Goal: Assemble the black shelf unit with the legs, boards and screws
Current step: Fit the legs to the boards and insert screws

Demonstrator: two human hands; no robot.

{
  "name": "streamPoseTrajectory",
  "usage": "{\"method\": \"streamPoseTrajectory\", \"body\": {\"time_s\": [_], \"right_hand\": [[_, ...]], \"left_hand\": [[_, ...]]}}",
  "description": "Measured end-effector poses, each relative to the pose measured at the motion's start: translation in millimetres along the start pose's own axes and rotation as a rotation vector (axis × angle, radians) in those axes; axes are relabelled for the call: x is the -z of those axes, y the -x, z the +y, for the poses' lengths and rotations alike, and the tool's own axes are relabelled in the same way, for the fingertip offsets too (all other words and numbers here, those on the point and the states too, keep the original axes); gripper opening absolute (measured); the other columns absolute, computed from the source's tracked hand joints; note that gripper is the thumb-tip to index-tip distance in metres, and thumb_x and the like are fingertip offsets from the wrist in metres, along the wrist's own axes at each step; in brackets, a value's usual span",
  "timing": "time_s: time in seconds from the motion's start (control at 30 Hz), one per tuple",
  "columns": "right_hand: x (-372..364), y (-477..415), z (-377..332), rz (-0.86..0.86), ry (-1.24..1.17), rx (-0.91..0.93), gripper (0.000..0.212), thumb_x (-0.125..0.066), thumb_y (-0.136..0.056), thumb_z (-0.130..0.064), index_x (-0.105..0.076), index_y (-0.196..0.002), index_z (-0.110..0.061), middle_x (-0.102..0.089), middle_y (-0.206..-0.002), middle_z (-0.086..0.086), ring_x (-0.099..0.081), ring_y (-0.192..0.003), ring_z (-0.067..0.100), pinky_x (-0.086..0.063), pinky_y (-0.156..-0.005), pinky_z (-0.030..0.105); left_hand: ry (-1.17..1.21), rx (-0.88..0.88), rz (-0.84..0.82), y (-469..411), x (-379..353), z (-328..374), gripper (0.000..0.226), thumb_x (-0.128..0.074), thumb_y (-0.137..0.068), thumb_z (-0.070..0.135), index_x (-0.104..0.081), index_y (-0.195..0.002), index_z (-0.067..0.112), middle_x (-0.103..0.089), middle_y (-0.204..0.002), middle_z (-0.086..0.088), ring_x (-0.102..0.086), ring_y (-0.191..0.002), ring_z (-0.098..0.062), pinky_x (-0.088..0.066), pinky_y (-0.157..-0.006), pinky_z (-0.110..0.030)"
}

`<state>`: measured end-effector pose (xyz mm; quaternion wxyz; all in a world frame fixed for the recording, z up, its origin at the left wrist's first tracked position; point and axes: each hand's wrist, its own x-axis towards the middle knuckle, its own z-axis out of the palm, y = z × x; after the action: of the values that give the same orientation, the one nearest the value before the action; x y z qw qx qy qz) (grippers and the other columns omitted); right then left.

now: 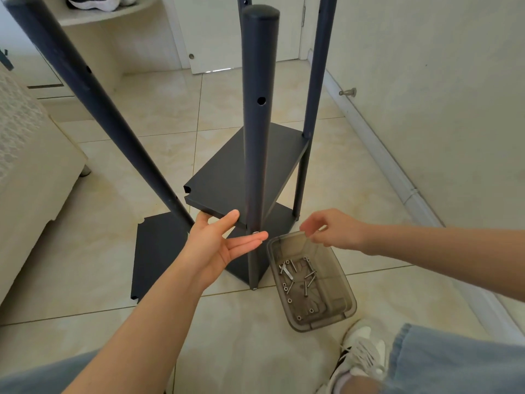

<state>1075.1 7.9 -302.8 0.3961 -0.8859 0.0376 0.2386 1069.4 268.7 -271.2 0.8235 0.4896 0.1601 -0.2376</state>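
The left hand (pixel 218 245) is being held palm-up, fingers extended; the right hand (pixel 332 231) is being held far-right, fingers curled downward.

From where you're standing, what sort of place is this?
Most likely a room in a home, perhaps near an entry: a tiled floor, a white door, sneakers on a curved shelf, and a cream padded seat or bed on the left.

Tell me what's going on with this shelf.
A person is putting together a black shelf unit on the floor. Their left hand, open, supports the near edge of the raised board beside the front leg. The right hand reaches to the rim of a clear tray of screws. Whether it holds a screw is unclear.
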Motion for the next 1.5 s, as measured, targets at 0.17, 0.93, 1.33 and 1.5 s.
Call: {"method": "streamPoseTrajectory", "body": {"time_s": [0.17,0.93,1.33,1.5], "right_hand": [[-40,-33,26,-0.118,0.213,-0.074,0.024,-0.062,-0.092,-0.012,-0.069,-0.116,-0.009,-0.067,-0.118,0.006,-0.062,-0.109,0.020,-0.050,-0.091,0.026],[-179,-74,121,-0.215,0.638,-0.065,0.041,-0.048,-0.095,-0.002,-0.047,-0.136,-0.009,-0.056,-0.129,0.017,-0.057,-0.117,0.036,-0.049,-0.092,0.043],[-161,-78,113,-0.099,0.466,-0.105,0.022,-0.052,-0.094,-0.010,-0.056,-0.116,-0.007,-0.063,-0.117,0.017,-0.061,-0.107,0.034,-0.049,-0.084,0.035],[-134,-76,95,0.063,0.280,-0.141,0.003,-0.056,-0.095,-0.012,-0.058,-0.094,-0.015,-0.066,-0.100,0.009,-0.060,-0.088,0.022,-0.043,-0.071,0.026]], "left_hand": [[0.010,0.005,0.023,2,-3,1,0.073,-0.063,-0.097,0.012,-0.025,-0.152,0.041,-0.041,-0.153,-0.014,-0.072,-0.093,-0.047,-0.062,-0.064,-0.042],[-0.009,0.013,0.002,1,3,-1,0.057,-0.066,-0.090,0.015,-0.043,-0.139,0.032,-0.052,-0.136,-0.010,-0.072,-0.093,-0.048,-0.062,-0.064,-0.039],[-0.011,0.016,0.023,0,2,-2,0.064,-0.065,-0.093,0.015,-0.037,-0.146,0.037,-0.048,-0.144,-0.012,-0.073,-0.093,-0.046,-0.062,-0.063,-0.039],[-0.004,0.027,0.037,2,-1,-3,0.061,-0.062,-0.097,0.014,-0.035,-0.147,0.036,-0.050,-0.140,-0.011,-0.073,-0.092,-0.044,-0.062,-0.061,-0.038]]}}
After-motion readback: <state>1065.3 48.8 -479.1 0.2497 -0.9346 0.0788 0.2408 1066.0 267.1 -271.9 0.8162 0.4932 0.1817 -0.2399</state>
